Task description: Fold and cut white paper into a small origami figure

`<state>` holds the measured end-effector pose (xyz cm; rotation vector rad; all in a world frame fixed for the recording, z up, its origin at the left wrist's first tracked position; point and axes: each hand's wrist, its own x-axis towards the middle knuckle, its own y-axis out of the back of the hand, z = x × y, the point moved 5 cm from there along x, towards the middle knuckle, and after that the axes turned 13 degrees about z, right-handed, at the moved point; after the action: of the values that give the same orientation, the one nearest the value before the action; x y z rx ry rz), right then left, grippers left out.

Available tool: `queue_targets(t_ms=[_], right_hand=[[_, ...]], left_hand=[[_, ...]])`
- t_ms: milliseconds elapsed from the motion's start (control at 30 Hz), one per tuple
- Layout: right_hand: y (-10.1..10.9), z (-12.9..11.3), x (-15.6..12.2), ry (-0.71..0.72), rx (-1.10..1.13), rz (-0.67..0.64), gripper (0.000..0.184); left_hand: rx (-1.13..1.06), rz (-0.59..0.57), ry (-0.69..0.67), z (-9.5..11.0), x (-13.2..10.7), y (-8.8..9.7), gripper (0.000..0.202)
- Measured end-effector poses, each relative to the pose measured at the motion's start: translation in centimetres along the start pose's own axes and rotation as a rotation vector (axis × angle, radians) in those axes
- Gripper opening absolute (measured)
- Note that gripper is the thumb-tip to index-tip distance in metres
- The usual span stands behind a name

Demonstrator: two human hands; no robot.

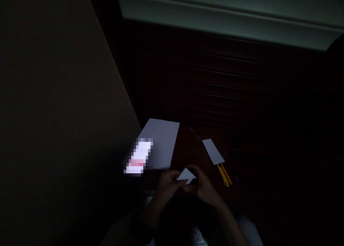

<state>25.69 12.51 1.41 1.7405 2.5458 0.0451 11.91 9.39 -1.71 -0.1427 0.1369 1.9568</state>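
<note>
A small piece of white paper (186, 175), its upper part a triangle, is held between my two hands in front of my lap. My left hand (169, 181) pinches its left side, with the thumb lying across the lower part. On the right, my right hand (199, 181) curls round the other edge, fingers closed on the paper. Just beyond my hands lies a large white sheet (163, 142). A smaller white paper strip (213, 151) rests to the right, over the upper end of yellow-handled scissors (225, 175). Dim light hides the finer finger detail.
A lit, pixelated phone-like screen (138, 158) overlaps the big sheet's left side. A thin pen-like object (195, 133) lies beyond the strip on the dark table (185, 149). A plain wall (67, 95) rises at left, and dark slatted panelling (215, 74) stands behind.
</note>
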Motion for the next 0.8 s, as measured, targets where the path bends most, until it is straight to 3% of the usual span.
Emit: queue_targets(t_ms=[167, 333, 600, 800], right_hand=[[-0.2, 0.9, 2.0, -0.038, 0.083, 0.046, 0.053], [-0.5, 2.4, 2.5, -0.139, 0.175, -0.022, 0.049], [-0.4, 2.7, 2.6, -0.2, 0.286, 0.031, 0.051], [0.0, 3.5, 3.2, -0.213, 0.283, 0.065, 0.057]], left_hand=[[-0.124, 0.039, 0.064, 0.2, 1.3, -0.3, 0.024], [-0.157, -0.018, 0.081, 0.9, 1.6, -0.7, 0.024], [-0.124, -0.037, 0.121, 1.2, 1.6, -0.4, 0.028], [-0.086, -0.131, 0.166, 0.5, 1.5, -0.4, 0.034]])
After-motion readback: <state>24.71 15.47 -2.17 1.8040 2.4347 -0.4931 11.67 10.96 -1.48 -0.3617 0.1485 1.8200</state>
